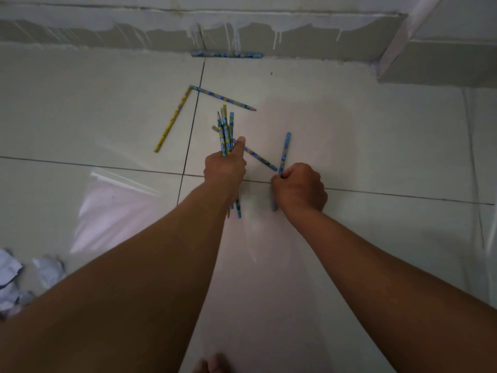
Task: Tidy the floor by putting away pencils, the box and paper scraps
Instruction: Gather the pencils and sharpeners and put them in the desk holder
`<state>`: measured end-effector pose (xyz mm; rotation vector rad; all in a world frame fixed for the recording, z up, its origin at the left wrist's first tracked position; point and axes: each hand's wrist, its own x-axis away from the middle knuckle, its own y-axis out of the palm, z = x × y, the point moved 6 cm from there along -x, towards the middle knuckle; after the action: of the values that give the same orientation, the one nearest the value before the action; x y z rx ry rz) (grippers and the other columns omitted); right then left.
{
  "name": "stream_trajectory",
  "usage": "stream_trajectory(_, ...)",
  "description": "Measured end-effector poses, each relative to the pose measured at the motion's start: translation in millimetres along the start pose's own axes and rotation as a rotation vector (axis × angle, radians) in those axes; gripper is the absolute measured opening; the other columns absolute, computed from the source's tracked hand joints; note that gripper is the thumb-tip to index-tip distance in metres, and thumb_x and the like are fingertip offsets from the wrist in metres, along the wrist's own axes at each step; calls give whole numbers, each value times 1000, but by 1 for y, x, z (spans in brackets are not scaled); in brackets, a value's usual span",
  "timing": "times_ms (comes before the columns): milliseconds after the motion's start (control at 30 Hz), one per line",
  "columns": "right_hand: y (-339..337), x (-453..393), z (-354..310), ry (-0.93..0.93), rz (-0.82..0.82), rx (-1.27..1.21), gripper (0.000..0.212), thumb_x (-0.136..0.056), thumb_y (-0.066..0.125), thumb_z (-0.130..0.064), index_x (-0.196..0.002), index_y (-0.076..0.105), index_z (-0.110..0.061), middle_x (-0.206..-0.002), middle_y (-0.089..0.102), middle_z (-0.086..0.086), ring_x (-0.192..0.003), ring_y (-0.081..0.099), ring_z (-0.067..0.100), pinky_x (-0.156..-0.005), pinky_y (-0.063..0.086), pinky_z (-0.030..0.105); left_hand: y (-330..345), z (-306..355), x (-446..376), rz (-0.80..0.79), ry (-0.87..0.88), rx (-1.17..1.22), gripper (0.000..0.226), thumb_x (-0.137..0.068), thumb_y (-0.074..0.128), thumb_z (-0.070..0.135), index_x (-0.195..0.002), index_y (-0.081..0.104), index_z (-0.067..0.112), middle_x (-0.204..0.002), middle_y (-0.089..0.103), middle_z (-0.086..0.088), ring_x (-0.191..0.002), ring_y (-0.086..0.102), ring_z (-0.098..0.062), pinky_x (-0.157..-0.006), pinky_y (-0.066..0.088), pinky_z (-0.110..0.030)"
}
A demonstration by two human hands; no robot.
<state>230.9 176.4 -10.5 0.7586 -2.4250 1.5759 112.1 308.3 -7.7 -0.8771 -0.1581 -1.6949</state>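
Nearest you, at the left edge, crumpled paper scraps (16, 278) lie on the tiled floor (349, 130). Farther out, your left hand (224, 168) grips a bundle of pencils (226, 130), and your right hand (300, 185) is curled around one blue pencil (285, 149), with another (259, 157) lying between them. Beyond lie a yellow pencil (172, 121), a blue one (223, 98), and what looks like one more against the far wall (226, 54); all light, stiff and smooth, best pinched mid-shaft.
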Motion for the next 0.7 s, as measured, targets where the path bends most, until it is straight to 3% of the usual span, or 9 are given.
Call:
stream_trajectory(100,-1,-2,3,57,11,-7,33,-80,64,-42,-103,71,-19,-106,68,8,-100,65,33,-84,47,35,1,-2,4,-24,-16,-11,46,-86,68,54,-65,62,14,-58,55,-2,-52,50,-17,-60,51,-30)
stream_trajectory(200,-8,0,4,51,45,-78,29,-81,64,-43,-97,72,-20,-97,71,4,-94,66,32,-77,45,32,3,-1,8,-44,-15,-66,45,-76,74,61,-72,68,17,-60,52,0,-53,45,-15,-62,42,-28)
stream_trajectory(267,-9,4,-3,-69,57,-201,19,-80,66,-39,-85,72,-21,-83,72,-4,-84,68,24,-72,49,30,6,4,12,-65,-27,-58,53,-64,80,65,-78,69,15,-63,50,1,-55,43,-16,-61,41,-28)
stream_trajectory(333,-8,10,-15,-240,16,-339,10,-78,69,-31,-79,72,-22,-71,69,-8,-74,68,15,-69,55,31,10,10,15,-87,-29,-42,53,-59,85,63,-69,61,18,-60,46,1,-53,41,-16,-58,40,-28)
stream_trajectory(433,-2,18,-31,-419,-78,-452,3,-81,71,-22,-82,74,-20,-72,71,-7,-68,67,8,-67,55,30,14,18,16,-136,-25,-36,45,-65,86,55,-67,61,18,-56,47,2,-48,40,-14,-51,37,-24)
stream_trajectory(567,2,21,-44,-491,-104,-487,4,-82,71,-21,-82,75,-21,-72,71,-8,-66,66,5,-67,55,25,5,15,6,-79,-33,-4,46,-74,79,54,-89,73,11,-73,63,-3,-57,51,-16,-57,42,-27)
stream_trajectory(700,6,16,-47,-483,-44,-443,8,-82,66,-25,-80,72,-23,-72,69,-10,-67,65,7,-69,55,28,-11,9,-4,0,-28,19,41,-79,73,56,-75,66,16,-76,64,-3,-62,52,-18,-60,42,-28)
